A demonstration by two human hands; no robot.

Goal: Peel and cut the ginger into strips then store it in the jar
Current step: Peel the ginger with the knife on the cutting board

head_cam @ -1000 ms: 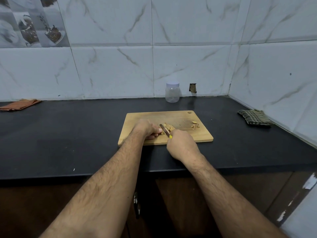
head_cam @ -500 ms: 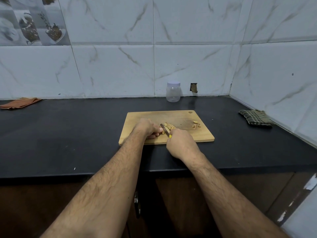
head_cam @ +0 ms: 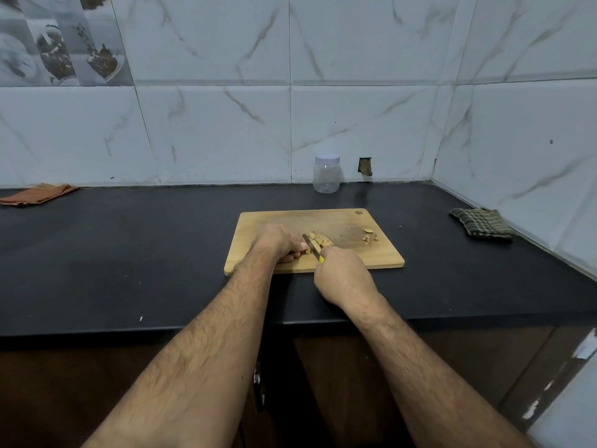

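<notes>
A wooden cutting board (head_cam: 342, 221) lies on the black counter. Cut ginger pieces (head_cam: 318, 239) sit near its middle, and a small heap of peel scraps (head_cam: 369, 236) lies toward its right side. My left hand (head_cam: 280, 242) rests on the board with curled fingers holding down a ginger piece that the fingers mostly hide. My right hand (head_cam: 342, 275) grips a knife (head_cam: 311, 245) with a yellow handle, its dark blade angled down just right of my left fingertips. A clear plastic jar (head_cam: 326, 173) with a white lid on stands by the back wall.
A checked green cloth (head_cam: 481, 222) lies at the counter's right, near the side wall. An orange cloth (head_cam: 37, 194) lies at the far left. The black counter (head_cam: 129, 247) stretches wide to the left of the board, with its front edge just below my wrists.
Both hands stay at the same spot on the board. The knife blade shifts only slightly beside my left fingertips.
</notes>
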